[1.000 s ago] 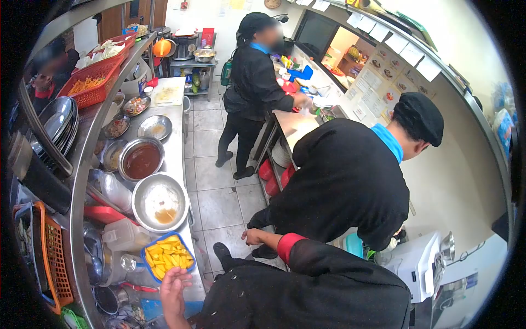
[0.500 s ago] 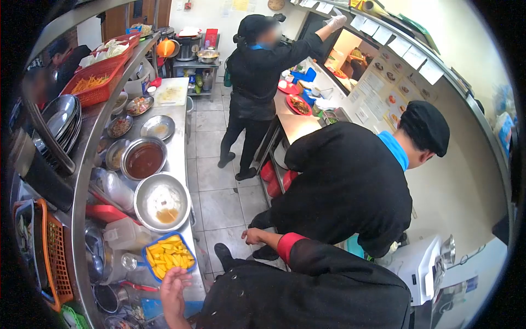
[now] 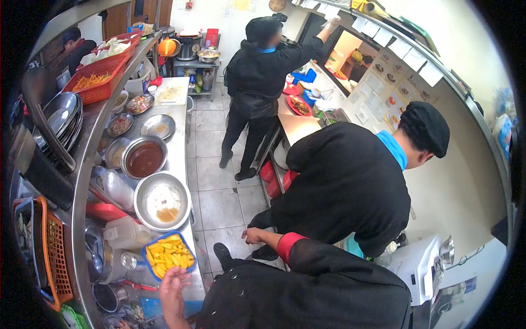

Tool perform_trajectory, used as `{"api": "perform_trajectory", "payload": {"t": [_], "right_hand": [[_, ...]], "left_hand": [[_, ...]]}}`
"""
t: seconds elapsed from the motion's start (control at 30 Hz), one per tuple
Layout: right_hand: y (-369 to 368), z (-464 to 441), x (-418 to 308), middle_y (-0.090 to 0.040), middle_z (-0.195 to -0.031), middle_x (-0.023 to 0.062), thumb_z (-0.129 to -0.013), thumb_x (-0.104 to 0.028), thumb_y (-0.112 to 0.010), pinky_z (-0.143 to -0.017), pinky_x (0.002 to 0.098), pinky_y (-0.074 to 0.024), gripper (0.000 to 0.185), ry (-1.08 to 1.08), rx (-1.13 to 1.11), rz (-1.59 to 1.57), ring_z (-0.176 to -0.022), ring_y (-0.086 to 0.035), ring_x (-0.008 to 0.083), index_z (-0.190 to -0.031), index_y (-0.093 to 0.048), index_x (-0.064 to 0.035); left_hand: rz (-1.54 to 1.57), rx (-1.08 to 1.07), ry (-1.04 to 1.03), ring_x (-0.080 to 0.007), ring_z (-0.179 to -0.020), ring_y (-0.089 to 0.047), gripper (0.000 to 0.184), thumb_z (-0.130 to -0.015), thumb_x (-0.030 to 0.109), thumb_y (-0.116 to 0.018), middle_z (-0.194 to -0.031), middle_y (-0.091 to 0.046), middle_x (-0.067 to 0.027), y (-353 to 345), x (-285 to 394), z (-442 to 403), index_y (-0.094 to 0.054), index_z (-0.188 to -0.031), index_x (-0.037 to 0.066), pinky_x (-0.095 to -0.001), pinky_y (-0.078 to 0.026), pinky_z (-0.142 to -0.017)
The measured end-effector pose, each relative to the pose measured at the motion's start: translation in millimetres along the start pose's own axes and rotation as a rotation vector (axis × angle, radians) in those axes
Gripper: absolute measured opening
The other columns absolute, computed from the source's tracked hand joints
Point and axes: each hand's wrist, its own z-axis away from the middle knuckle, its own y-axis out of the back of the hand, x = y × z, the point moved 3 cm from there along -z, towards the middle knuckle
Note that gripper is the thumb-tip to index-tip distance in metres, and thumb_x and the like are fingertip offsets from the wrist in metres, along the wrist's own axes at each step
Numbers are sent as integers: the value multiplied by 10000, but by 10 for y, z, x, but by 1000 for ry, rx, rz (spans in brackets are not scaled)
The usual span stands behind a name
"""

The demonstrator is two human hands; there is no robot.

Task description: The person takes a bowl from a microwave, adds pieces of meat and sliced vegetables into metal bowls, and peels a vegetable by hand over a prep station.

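Observation:
My left hand [image 3: 174, 289] is at the counter's front edge, fingers stretched out and holding nothing. Just beyond it stands a blue plastic container [image 3: 193, 267] filled with yellow slices that look like mango [image 3: 169, 253]. The fingertips overlap the container's near corner in the view; whether they touch it I cannot tell. A red-handled utensil [image 3: 140, 286] and a blue board [image 3: 155, 308] lie beside that hand. Over the aisle floor, away from the counter, is my right hand [image 3: 252, 236], its fingers curled in with nothing visible in them.
Steel bowls, one with brown sauce [image 3: 144, 160] and one with light residue [image 3: 163, 202], line the counter. A shelf [image 3: 82, 181] overhangs it. One co-worker [image 3: 345, 181] bends close on the right; another person [image 3: 255, 77] reaches toward the pass window. Tiled floor [image 3: 219, 183] runs between.
The far co-worker's raised, gloved hand has come down slightly and left, and their head has turned. A person behind the shelf has shifted. My hands stay almost still.

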Motion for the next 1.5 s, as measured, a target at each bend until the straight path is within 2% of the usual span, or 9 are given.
{"api": "perform_trajectory", "payload": {"t": [0.27, 0.33, 0.53, 0.7, 0.87, 1.03, 1.17, 1.3, 1.5], "right_hand": [[2, 18, -22, -703, -849, 155, -714, -123, -656, -520, 449, -546, 656, 103, 35, 29, -638, -682, 322, -1353, -510, -144], [64, 253, -144, -722, -821, 102, -728, -176, -677, -657, 374, -551, 525, 35, 86, 69, -718, -689, 238, -1252, -639, -175], [193, 350, -259, -724, -902, 150, -736, -212, -671, -721, 389, -558, 493, 204, 179, 259, -809, -700, 282, -1219, -657, -116], [111, -3, -91, -725, -892, 158, -767, -217, -650, -736, 365, -555, 460, 257, 66, 104, -770, -703, 246, -1214, -664, -107], [267, 39, -320, -708, -890, 152, -815, -243, -637, -747, 390, -546, 342, 83, 47, 5, -782, -695, 283, -1114, -672, -81], [999, -304, -586, -688, -829, 130, -894, -277, -617, -690, 439, -546, 245, 153, 304, -354, -738, -682, 311, -998, -676, -62], [2314, -572, -1710, -631, -692, 118, -943, -269, -577, -587, 365, -508, 291, 611, 894, -28, -650, -643, 191, -844, -613, 2], [2981, 1021, -4076, -588, -726, -3, -959, -197, -588, -549, 259, -429, 200, 1136, 750, -350, -621, -517, 85, -861, -620, -26], [3396, 2351, -6326, -691, -851, 88, -902, -281, -660, -728, 287, -501, 329, 1548, 669, -109, -799, -633, 152, -1087, -675, -8]], "left_hand": [[0, 14, 7, -221, -995, -638, 385, -945, 209, -613, -1156, -629, -118, -25, 27, 50, -538, -1258, -2, -330, -525, -816], [-15, 29, 4, -229, -995, -639, 392, -943, 214, -616, -1157, -629, -123, -42, 46, 70, -537, -1260, -3, -333, -524, -815], [-71, 50, 27, -260, -1041, -634, 413, -940, 217, -614, -1197, -625, -150, -5, 119, 121, -533, -1271, -16, -375, -514, -872], [-127, -7, -25, -249, -1095, -621, 373, -974, 187, -569, -1213, -627, -133, 63, 228, 222, -535, -1294, -2, -369, -498, -906], [-111, 104, -99, -236, -1078, -623, 367, -973, 205, -577, -1215, -621, -122, 194, 234, 458, -544, -1284, 12, -369, -502, -886], [-103, 311, -128, -226, -1071, -627, 342, -981, 186, -562, -1204, -625, -112, 231, 231, 851, -552, -1277, 16, -354, -503, -877], [-116, 444, -165, -244, -1066, -628, 361, -981, 207, -569, -1213, -619, -121, 175, 240, 1015, -545, -1287, 17, -364, -506, -867], [-132, 523, -198, -245, -1064, -629, 358, -981, 209, -568, -1210, -623, -122, 53, 242, 1042, -550, -1283, 17, -360, -507, -865], [-111, 696, -167, -250, -1055, -635, 366, -980, 214, -570, -1211, -627, -135, -298, 248, 944, -549, -1281, 7, -352, -511, -856]]}}
